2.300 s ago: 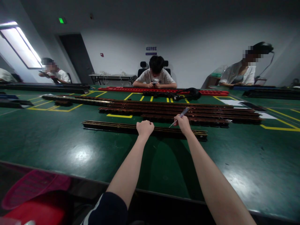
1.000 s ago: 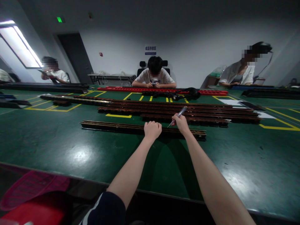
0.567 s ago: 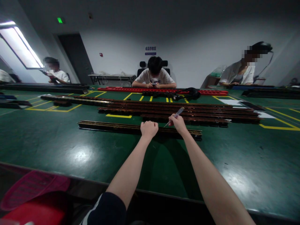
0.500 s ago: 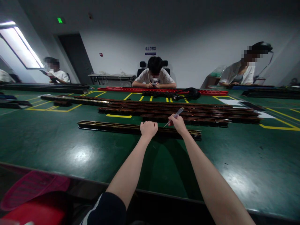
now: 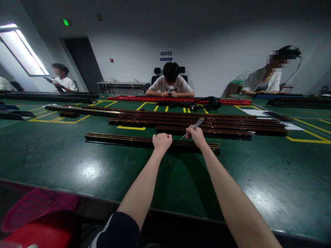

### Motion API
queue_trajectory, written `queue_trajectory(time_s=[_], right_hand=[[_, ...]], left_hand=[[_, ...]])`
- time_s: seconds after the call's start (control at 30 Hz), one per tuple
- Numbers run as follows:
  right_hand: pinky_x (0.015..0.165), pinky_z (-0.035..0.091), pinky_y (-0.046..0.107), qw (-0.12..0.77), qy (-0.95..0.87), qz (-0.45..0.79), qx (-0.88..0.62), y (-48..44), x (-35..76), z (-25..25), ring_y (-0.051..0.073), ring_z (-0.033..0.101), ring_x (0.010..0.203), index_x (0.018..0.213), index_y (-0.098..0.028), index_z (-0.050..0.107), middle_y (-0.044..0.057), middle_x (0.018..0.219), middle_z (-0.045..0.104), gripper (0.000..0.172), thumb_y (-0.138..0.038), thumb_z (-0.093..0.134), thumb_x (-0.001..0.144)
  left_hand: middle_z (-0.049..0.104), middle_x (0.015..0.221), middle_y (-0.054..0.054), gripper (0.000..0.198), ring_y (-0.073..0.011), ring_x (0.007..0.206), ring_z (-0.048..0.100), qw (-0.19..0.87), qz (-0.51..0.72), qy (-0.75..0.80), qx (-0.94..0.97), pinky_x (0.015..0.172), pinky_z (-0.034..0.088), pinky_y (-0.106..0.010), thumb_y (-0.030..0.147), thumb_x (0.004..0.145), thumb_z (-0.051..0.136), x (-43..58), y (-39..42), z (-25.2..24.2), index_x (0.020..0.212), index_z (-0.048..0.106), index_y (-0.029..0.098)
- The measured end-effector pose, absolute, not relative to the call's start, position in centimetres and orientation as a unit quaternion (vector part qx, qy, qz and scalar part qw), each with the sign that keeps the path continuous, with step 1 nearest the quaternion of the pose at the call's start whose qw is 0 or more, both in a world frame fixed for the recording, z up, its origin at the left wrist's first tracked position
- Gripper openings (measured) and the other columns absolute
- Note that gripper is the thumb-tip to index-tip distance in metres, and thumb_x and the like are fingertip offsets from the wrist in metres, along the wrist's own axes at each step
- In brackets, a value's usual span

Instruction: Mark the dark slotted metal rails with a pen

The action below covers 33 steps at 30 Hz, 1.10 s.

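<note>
The left hand (image 5: 162, 142) is fisted on the long rail (image 5: 116, 139); the right hand (image 5: 197, 135) pinches a screwdriver (image 5: 194, 125), tip near the left knuckles.

We are in a factory assembly workshop. We sit at a very long green workbench (image 5: 77, 162) whose mat is marked off into bays with yellow lines (image 5: 130, 127). Long dark rails (image 5: 196, 120) lie stacked side by side along its middle, a single rail (image 5: 116, 139) lies nearer our edge, and red trays (image 5: 155, 99) run along its far edge. One co-worker (image 5: 170, 84) sits across the workbench, another (image 5: 63, 82) beyond its left end, and a third (image 5: 263, 81) towards its right end. Behind the workbench, a bare white wall carries a small blue sign (image 5: 166, 54), and a green exit light (image 5: 67, 22) glows above a dark door (image 5: 82, 63).
</note>
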State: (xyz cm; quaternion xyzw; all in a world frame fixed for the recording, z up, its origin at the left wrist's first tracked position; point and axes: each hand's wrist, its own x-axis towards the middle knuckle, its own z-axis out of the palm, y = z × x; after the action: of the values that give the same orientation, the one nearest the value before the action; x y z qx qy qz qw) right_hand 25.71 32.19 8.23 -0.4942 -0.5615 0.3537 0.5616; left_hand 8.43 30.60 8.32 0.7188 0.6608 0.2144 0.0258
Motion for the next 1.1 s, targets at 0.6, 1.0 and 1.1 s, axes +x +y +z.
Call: queue_trajectory(time_s=[0.6, 1.0, 1.1], right_hand=[[0.054, 0.047, 0.027, 0.558, -0.552, 0.347, -0.513, 32.3, 26.7, 8.0, 0.014, 0.055, 0.046, 0.059, -0.020, 0.051, -0.002, 0.048, 0.055, 0.016, -0.031, 0.057, 0.070], [0.049, 0.046, 0.026, 0.580, -0.529, 0.334, -0.522, 32.0, 27.0, 8.3, 0.013, 0.051, 0.041, 0.055, -0.021, 0.049, -0.002, 0.043, 0.050, 0.015, -0.029, 0.053, 0.066], [0.048, 0.045, 0.026, 0.586, -0.523, 0.333, -0.522, 32.0, 27.0, 8.4, 0.013, 0.050, 0.040, 0.054, -0.021, 0.049, -0.002, 0.043, 0.050, 0.014, -0.028, 0.053, 0.065]], left_hand=[[0.067, 0.064, -0.008, 0.050, -0.0192, 0.063, 0.062, 0.042, 0.228, 0.665, 0.710, 0.085, 0.044, -0.039, 0.033, 0.092, 0.029, 7.9, 30.7, 8.3, 0.058, 0.063, 0.017], [0.067, 0.062, -0.008, 0.051, -0.0194, 0.063, 0.062, 0.040, 0.232, 0.665, 0.709, 0.085, 0.044, -0.040, 0.033, 0.092, 0.028, 7.8, 30.8, 8.1, 0.058, 0.064, 0.017], [0.068, 0.064, -0.009, 0.051, -0.0192, 0.063, 0.062, 0.040, 0.227, 0.665, 0.710, 0.085, 0.044, -0.040, 0.033, 0.091, 0.028, 7.8, 30.7, 8.3, 0.060, 0.065, 0.017]])
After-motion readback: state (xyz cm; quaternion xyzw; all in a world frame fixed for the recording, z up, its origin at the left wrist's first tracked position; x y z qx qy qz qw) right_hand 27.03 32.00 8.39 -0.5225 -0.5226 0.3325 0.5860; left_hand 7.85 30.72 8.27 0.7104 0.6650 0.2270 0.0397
